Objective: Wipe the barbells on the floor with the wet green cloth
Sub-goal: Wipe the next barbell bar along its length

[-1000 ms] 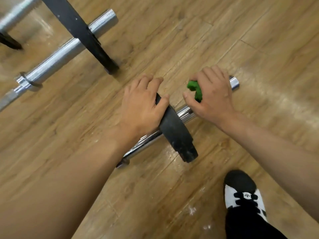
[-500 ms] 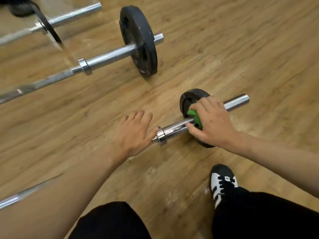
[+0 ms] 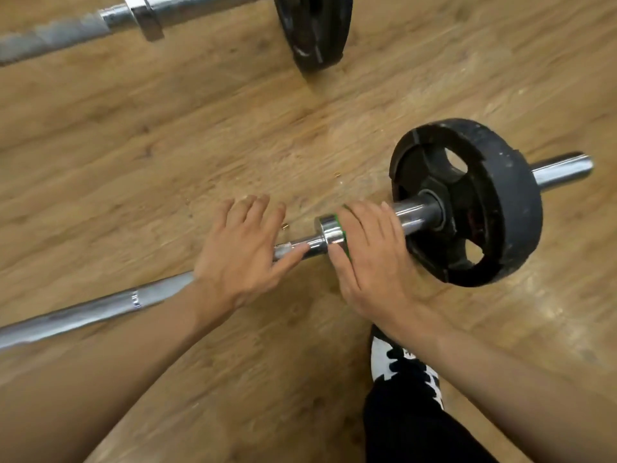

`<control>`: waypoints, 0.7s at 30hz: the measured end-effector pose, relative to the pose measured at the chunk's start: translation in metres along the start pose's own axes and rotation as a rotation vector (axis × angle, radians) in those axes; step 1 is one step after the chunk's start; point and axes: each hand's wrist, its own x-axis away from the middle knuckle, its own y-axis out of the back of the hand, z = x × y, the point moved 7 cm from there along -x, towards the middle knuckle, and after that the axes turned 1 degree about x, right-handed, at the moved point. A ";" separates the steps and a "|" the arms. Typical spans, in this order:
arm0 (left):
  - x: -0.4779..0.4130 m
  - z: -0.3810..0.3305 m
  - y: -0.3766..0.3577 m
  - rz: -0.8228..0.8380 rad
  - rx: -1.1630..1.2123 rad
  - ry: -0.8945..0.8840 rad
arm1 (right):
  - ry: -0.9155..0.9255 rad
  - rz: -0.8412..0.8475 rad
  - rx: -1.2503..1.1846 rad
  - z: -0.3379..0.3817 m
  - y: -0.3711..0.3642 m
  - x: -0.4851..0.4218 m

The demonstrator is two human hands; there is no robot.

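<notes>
The right hand (image 3: 370,259) kept a closed grip on the green cloth (image 3: 347,253), wrapped round the near barbell (image 3: 93,312) beside its black plate (image 3: 494,202). The left hand (image 3: 243,252) lay flat on the bar, grip wide. A second barbell (image 3: 187,8) lay on the floor (image 3: 200,145) beyond.

The right hand (image 3: 370,262) has slid the green cloth (image 3: 347,255) along the near barbell (image 3: 100,309), away from the black plate (image 3: 494,202) to the shiny ring (image 3: 329,230), so only a thin bit of green peeks out, and the left hand (image 3: 243,259), which held the plate before, now lies flat on the bar.
</notes>
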 end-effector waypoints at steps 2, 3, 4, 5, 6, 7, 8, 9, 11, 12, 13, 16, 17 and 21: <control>-0.001 0.001 0.002 -0.013 -0.022 -0.008 | 0.008 0.040 0.085 -0.016 0.006 -0.001; -0.002 0.002 0.003 -0.026 -0.028 -0.012 | -0.038 0.030 0.116 -0.030 0.012 -0.002; -0.003 0.002 0.004 -0.037 -0.031 -0.017 | -0.102 0.008 0.129 -0.043 0.018 -0.003; -0.004 0.002 0.004 -0.045 -0.032 -0.020 | -0.173 -0.023 0.123 -0.050 0.023 -0.003; -0.005 0.002 0.004 -0.057 -0.036 -0.025 | -0.246 -0.051 0.109 -0.050 0.026 -0.005; -0.006 0.002 0.005 -0.074 -0.040 -0.031 | -0.301 -0.066 0.091 -0.043 0.024 -0.007; -0.007 0.002 0.005 -0.094 -0.044 -0.037 | -0.317 -0.070 0.066 -0.030 0.017 -0.012; -0.009 0.002 0.007 -0.106 -0.046 -0.043 | -0.290 -0.067 0.038 -0.016 0.009 -0.017; -0.011 0.003 0.010 -0.133 -0.055 -0.056 | -0.129 -0.078 -0.029 0.006 0.000 -0.029; -0.012 0.003 0.012 -0.150 -0.063 -0.057 | -0.047 -0.092 -0.045 0.006 0.000 -0.034; -0.014 0.004 0.013 -0.159 -0.076 -0.055 | 0.002 -0.106 -0.035 -0.003 0.000 -0.037; -0.017 0.009 0.015 -0.176 -0.137 -0.019 | -0.071 -0.153 0.043 -0.052 0.016 -0.044; -0.017 0.010 0.017 -0.204 -0.159 -0.016 | -0.119 -0.172 0.071 -0.060 0.020 -0.043; -0.020 0.011 0.024 -0.293 -0.212 -0.035 | -0.113 -0.171 0.026 -0.016 -0.001 -0.049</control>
